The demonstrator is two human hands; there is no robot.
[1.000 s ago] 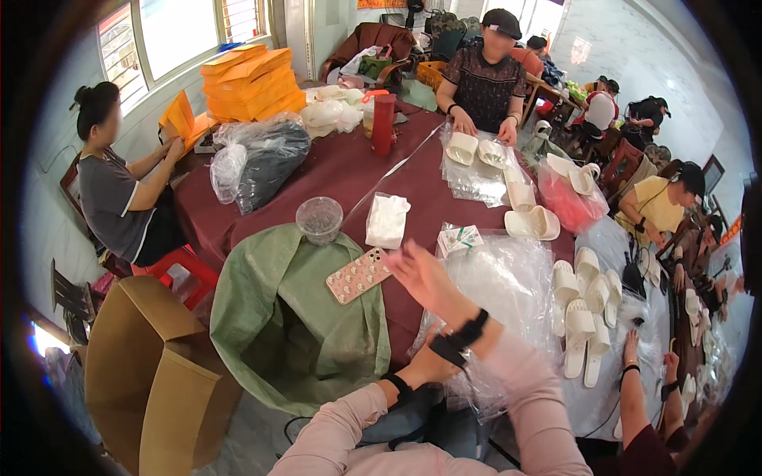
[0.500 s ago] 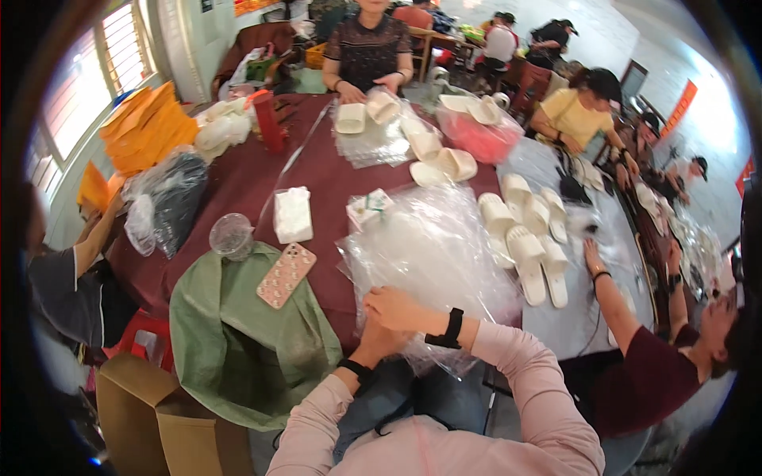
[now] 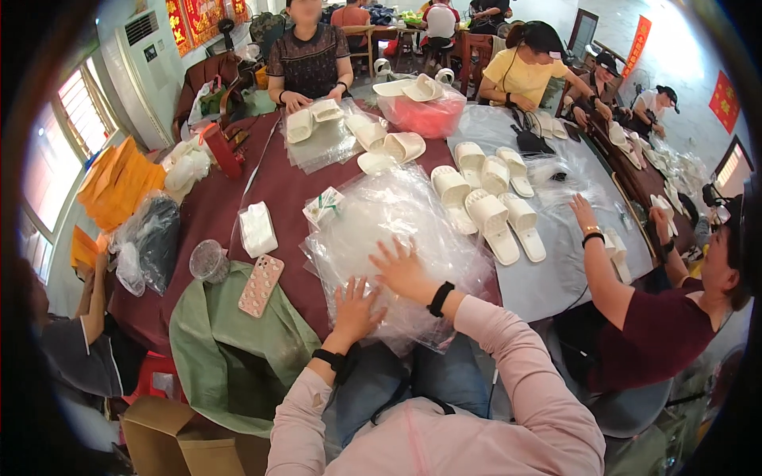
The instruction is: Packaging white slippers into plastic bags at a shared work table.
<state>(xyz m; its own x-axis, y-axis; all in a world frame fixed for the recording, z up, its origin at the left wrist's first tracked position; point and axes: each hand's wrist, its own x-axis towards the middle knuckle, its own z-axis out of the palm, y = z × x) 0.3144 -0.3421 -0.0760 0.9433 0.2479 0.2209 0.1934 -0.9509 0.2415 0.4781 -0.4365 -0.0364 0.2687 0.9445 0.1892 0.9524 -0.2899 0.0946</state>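
From my seat, thru the head cam, I see a pile of clear plastic bags (image 3: 397, 202) flat on the maroon bench (image 3: 282, 206), right in front of the person (image 3: 413, 436). The R hand (image 3: 409, 274) is palm down over the pile, fingers loose & spread wide; most of the bags stick out past the fingertips, on the far side. The L hand (image 3: 357, 313) is at the near left edge of the pile, also palm down, fingers apart & let go. Can't tell how hard either one pushes.

The pile's long way looks to run from the person out across the bench, leaning a bit left at the far end. Bags are fanned, so corners poke out diff. ways; can't tell which end of a bag is open.

Containers: green sack (image 3: 202, 317) on the left, mouth open, too dark inside to see what's in it. Phone (image 3: 262, 285) lies on its far edge. Round clear tub (image 3: 209, 260) is by the sack; contents unclear. Cardboard box (image 3: 208, 454) is down low left. Big clear bag (image 3: 163, 238) farther left holds dark stuff. Far side, red plastic bag (image 3: 429, 120) has cream slippers (image 3: 427, 87) on top.
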